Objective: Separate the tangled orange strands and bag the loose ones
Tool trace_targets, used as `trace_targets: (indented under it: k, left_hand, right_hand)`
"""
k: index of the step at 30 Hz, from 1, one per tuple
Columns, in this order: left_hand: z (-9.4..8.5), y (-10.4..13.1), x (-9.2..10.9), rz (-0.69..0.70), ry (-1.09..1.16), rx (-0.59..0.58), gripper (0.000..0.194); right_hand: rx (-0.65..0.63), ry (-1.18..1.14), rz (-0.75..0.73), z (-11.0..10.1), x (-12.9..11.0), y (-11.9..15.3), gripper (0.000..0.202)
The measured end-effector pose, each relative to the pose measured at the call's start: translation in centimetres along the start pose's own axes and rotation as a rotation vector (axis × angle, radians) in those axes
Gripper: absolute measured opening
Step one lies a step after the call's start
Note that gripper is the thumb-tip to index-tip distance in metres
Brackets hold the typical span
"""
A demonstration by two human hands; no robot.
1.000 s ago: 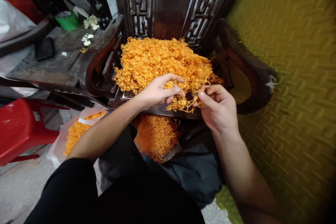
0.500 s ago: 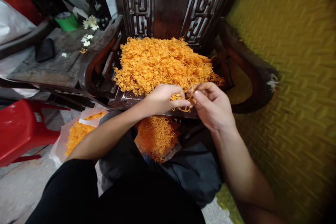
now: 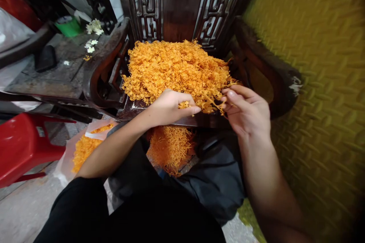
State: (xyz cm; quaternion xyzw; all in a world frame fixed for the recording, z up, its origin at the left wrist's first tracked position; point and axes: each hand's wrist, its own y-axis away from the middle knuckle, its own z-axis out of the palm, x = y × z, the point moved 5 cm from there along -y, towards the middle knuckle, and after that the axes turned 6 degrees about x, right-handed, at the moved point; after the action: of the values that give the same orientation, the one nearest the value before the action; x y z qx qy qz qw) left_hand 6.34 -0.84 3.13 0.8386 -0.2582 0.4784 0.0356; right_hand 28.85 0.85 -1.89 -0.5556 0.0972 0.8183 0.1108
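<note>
A large heap of orange, thin, curly strands (image 3: 173, 68) lies on the seat of a carved dark wood chair (image 3: 182, 11). My left hand (image 3: 172, 108) is curled at the heap's front edge, with a small orange tuft (image 3: 184, 104) showing between thumb and fingers. To its right, my right hand (image 3: 248, 110) pinches an orange stringy piece (image 3: 220, 105) at the heap's right front corner. The two hands are apart. Below the seat edge, between my knees, sits a second mass of orange strands (image 3: 171, 146); what holds it is mostly hidden.
A white plastic bag (image 3: 67, 159) with orange bits stands on the floor at left, beside a red plastic stool (image 3: 19, 148). On the dark side table (image 3: 54, 83) are a green tape roll (image 3: 68, 26), white flowers (image 3: 94, 28) and a black object (image 3: 45, 59). A yellow textured surface (image 3: 313, 64) borders the right.
My hands have drawn apart from where they met. The right hand has moved right, pinching an orange piece; the left has shifted slightly left. The view has shifted a little.
</note>
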Motion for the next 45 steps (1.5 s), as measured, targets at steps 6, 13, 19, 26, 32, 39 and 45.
trace_targets:
  k: [6, 13, 19, 26, 32, 39, 45]
  left_hand:
    - [0.0, -0.7, -1.4, -0.007, -0.071, 0.237, 0.034]
    - [2.5, -0.9, 0.0, 0.306, -0.317, 0.220, 0.032]
    - [1.0, -1.3, 0.3, 0.111, -0.035, 0.403, 0.023]
    - [-0.4, -2.6, -1.8, -0.131, 0.096, 0.569, 0.027]
    - [-5.6, -2.9, -6.4, -0.375, 0.340, 0.654, 0.027]
    - [-2.6, -1.5, -5.4, -0.304, 0.357, 0.427, 0.028]
    - [1.0, -1.1, -2.8, -0.171, 0.163, 0.087, 0.016]
  right_hand:
    - [-0.332, -0.048, 0.211, 3.3, 0.7, 2.6, 0.047]
    - [-0.460, -0.061, 0.233, 5.2, 0.8, 3.8, 0.048]
    - [-0.288, -0.042, 0.132, 4.4, 1.6, 3.2, 0.035]
    - [-0.247, -0.016, 0.052, 4.5, 0.6, 4.1, 0.026]
    - [-0.200, -0.137, 0.060, 2.3, -0.1, 2.4, 0.020]
    - [-0.298, -0.002, -0.114, 1.4, -1.4, 0.8, 0.035]
    - [-0.325, -0.094, -0.236, 4.1, -5.5, 3.4, 0.052]
